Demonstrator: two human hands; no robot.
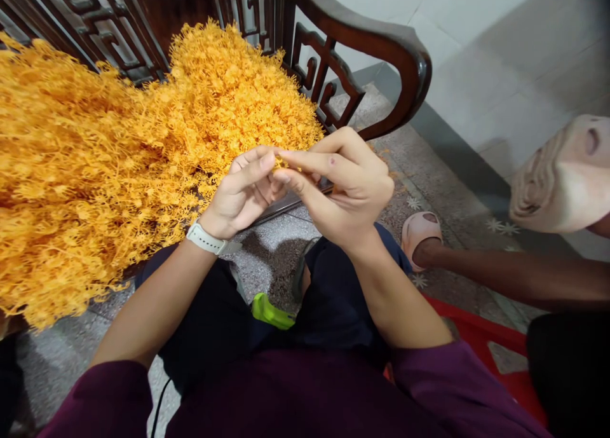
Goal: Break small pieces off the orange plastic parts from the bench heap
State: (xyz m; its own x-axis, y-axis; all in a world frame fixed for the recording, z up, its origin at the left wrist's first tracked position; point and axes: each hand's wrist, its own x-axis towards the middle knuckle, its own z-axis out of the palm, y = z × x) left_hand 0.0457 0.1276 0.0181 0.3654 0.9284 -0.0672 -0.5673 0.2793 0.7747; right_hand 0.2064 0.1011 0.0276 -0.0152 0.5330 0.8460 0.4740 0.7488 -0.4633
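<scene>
My left hand (245,193), with a pale watch strap on its wrist, pinches a small orange-yellow sprig piece (280,163) between thumb and fingers. Facing it, my right hand (350,180) grips the same piece with thumb and index finger. Most of the piece is hidden by the fingertips, so its exact shape cannot be made out. Just beyond my hands, a big heap of orange-yellow artificial sprigs (223,101) with fine, curly tips covers the wooden bench (381,41) and spreads far to the left.
A bright green object (271,311) lies between my thighs. On the right are another person's leg (495,276) and pink slipper (422,234), near a red plastic stool (490,336). Pale star-shaped pieces (500,227) are scattered on the speckled floor. A tiled wall (476,75) rises behind.
</scene>
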